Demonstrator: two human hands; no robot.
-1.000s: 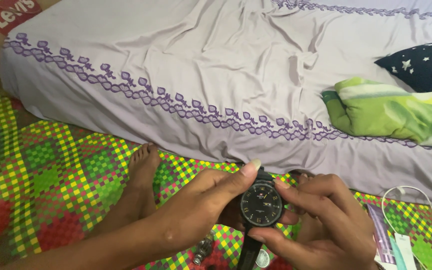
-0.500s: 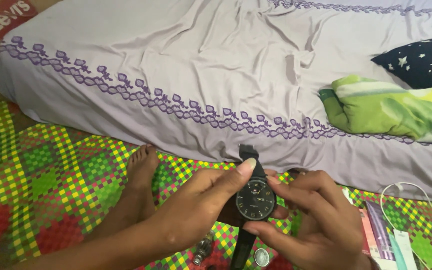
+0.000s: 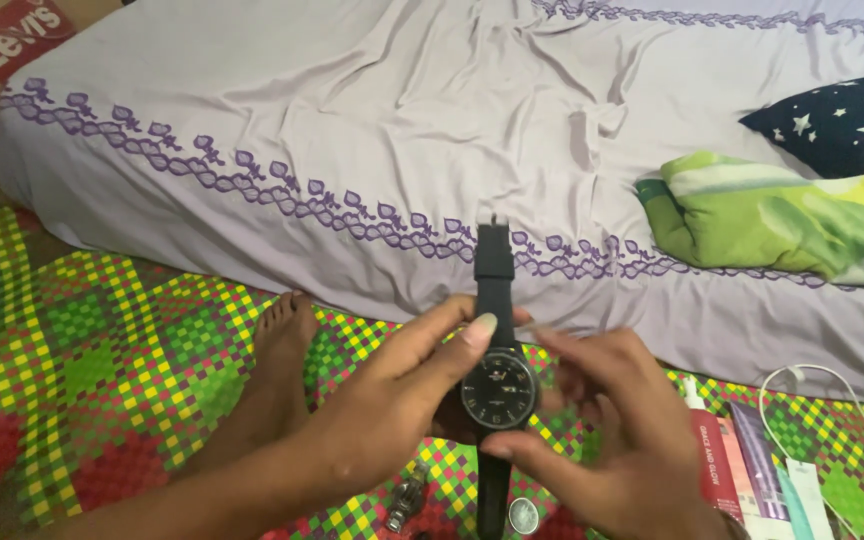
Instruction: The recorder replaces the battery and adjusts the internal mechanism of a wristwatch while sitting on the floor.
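Note:
A black wristwatch point(image 3: 497, 388) with a dark round dial and a black strap is held upright in front of me, its upper strap standing straight up against the bed's edge. My left hand point(image 3: 392, 400) grips the case from the left, thumb lying over the top of the dial. My right hand point(image 3: 617, 440) holds the case from the right and below, fingers slightly blurred. The lower strap hangs down between both hands.
A mattress with a lilac sheet point(image 3: 372, 130) and purple border fills the back. A green bundle point(image 3: 762, 215) and star-print pillow point(image 3: 842, 120) lie at right. My bare foot point(image 3: 282, 335) rests on a checkered mat point(image 3: 92, 350). Tubes point(image 3: 742, 460), a white cable point(image 3: 832, 400), small metal parts point(image 3: 407, 500) lie nearby.
The watch has been raised and straightened, so its upper strap now stands up against the sheet. Both hands rose with it; the right hand's fingers shifted around the case.

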